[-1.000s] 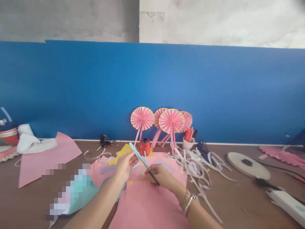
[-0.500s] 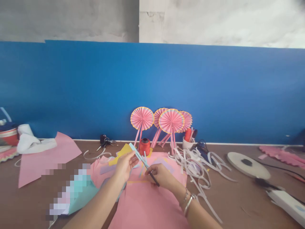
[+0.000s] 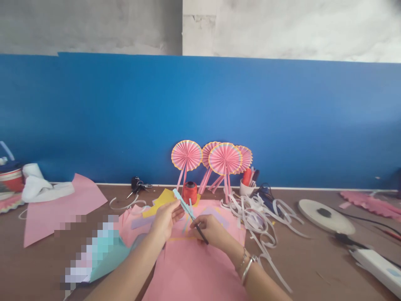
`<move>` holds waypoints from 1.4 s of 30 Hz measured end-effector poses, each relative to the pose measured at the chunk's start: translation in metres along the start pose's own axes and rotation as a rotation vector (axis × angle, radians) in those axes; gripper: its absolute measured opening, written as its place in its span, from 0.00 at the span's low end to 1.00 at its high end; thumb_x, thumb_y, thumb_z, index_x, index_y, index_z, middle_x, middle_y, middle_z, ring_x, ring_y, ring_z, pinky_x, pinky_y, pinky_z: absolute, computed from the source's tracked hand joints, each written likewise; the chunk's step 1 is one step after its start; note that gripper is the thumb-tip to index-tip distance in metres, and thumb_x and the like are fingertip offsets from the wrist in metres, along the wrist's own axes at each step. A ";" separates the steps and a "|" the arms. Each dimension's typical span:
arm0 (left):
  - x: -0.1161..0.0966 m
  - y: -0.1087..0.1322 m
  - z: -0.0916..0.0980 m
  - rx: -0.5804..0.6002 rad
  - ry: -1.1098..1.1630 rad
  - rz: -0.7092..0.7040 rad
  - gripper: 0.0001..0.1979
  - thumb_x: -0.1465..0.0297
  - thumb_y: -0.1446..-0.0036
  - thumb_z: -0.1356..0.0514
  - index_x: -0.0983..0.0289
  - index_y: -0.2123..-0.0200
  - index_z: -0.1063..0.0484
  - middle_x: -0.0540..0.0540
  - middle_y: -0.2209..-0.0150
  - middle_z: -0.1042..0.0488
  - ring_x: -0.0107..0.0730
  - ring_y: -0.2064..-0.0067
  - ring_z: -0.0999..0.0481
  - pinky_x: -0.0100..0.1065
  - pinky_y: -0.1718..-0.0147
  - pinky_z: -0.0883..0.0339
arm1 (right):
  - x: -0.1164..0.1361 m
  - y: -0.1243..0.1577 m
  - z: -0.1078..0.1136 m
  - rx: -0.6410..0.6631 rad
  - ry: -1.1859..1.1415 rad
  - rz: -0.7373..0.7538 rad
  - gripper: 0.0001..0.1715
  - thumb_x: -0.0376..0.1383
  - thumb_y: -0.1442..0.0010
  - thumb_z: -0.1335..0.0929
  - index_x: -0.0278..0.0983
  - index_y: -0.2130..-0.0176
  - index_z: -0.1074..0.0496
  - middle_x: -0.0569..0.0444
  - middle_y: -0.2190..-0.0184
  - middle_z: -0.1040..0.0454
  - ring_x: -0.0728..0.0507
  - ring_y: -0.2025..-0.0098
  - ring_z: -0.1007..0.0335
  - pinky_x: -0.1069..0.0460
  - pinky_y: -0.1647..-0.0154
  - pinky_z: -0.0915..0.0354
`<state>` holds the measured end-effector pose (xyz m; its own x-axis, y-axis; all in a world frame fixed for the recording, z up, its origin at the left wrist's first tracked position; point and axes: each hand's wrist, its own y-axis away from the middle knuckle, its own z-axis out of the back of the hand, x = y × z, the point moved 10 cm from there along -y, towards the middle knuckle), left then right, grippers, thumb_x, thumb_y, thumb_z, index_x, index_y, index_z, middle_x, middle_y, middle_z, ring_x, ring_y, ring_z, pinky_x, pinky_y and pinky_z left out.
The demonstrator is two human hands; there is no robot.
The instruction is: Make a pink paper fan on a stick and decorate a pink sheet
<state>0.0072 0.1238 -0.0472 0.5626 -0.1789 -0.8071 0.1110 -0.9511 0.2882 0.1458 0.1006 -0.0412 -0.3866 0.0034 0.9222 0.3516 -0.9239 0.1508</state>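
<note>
My left hand point(image 3: 166, 219) pinches a narrow light blue paper strip point(image 3: 181, 200) between thumb and fingers, its upper end sticking out past the fingertips. In my right hand point(image 3: 208, 229) is a dark, slim pair of scissors point(image 3: 200, 234), partly covered by the fingers. The scissors' tip meets the lower end of the blue strip, where a thinner sliver point(image 3: 191, 205) splits away. Pink paper sheets point(image 3: 194, 267) lie under both hands, with yellow paper point(image 3: 163, 200) and lilac pieces on top.
Behind the hands stand a red thread spool point(image 3: 189, 193) and several pink pleated paper rosettes point(image 3: 187, 155). Tangled white strips point(image 3: 260, 221) lie at the right, near a cup of tools point(image 3: 247, 189) and a white disc point(image 3: 326, 216). Keys point(image 3: 138, 184) lie at the back left.
My left hand and the blue strip have shifted slightly right, toward the scissors. My right hand has barely moved.
</note>
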 end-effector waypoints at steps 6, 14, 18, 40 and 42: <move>0.001 0.000 0.000 0.020 -0.019 -0.001 0.03 0.75 0.53 0.35 0.69 0.71 0.26 0.58 0.72 0.21 0.29 0.73 0.22 0.27 0.72 0.29 | 0.005 0.003 0.003 -0.024 0.045 0.010 0.09 0.33 0.55 0.31 0.32 0.69 0.26 0.60 0.88 0.32 0.52 0.85 0.38 0.59 0.84 0.44; 0.003 0.002 -0.003 0.045 -0.044 0.013 0.04 0.74 0.53 0.35 0.69 0.71 0.25 0.60 0.72 0.20 0.31 0.72 0.22 0.28 0.71 0.29 | 0.001 0.000 0.003 -0.022 0.004 0.013 0.11 0.34 0.55 0.30 0.32 0.68 0.26 0.60 0.87 0.32 0.51 0.85 0.38 0.58 0.85 0.44; 0.005 0.005 -0.007 0.065 -0.057 0.018 0.03 0.75 0.53 0.36 0.69 0.72 0.26 0.61 0.70 0.20 0.34 0.69 0.21 0.29 0.70 0.28 | 0.000 0.000 0.003 -0.022 -0.023 0.011 0.12 0.33 0.56 0.30 0.32 0.67 0.26 0.60 0.87 0.32 0.51 0.85 0.38 0.59 0.84 0.44; -0.001 0.003 -0.008 0.074 -0.090 -0.040 0.07 0.71 0.54 0.34 0.68 0.72 0.27 0.58 0.72 0.21 0.32 0.72 0.22 0.29 0.72 0.30 | 0.001 0.000 0.000 -0.008 -0.021 0.004 0.11 0.33 0.55 0.32 0.32 0.68 0.26 0.60 0.88 0.31 0.51 0.85 0.37 0.58 0.84 0.44; 0.001 0.005 -0.009 0.080 -0.089 -0.027 0.06 0.71 0.54 0.35 0.68 0.72 0.27 0.59 0.72 0.21 0.32 0.71 0.22 0.30 0.71 0.29 | 0.000 0.000 0.000 -0.012 -0.040 -0.009 0.11 0.33 0.55 0.32 0.32 0.68 0.26 0.60 0.88 0.31 0.51 0.85 0.37 0.58 0.84 0.44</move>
<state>0.0158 0.1213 -0.0418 0.4852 -0.1710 -0.8575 0.0574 -0.9723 0.2264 0.1457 0.1005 -0.0409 -0.3554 0.0271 0.9343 0.3380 -0.9282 0.1555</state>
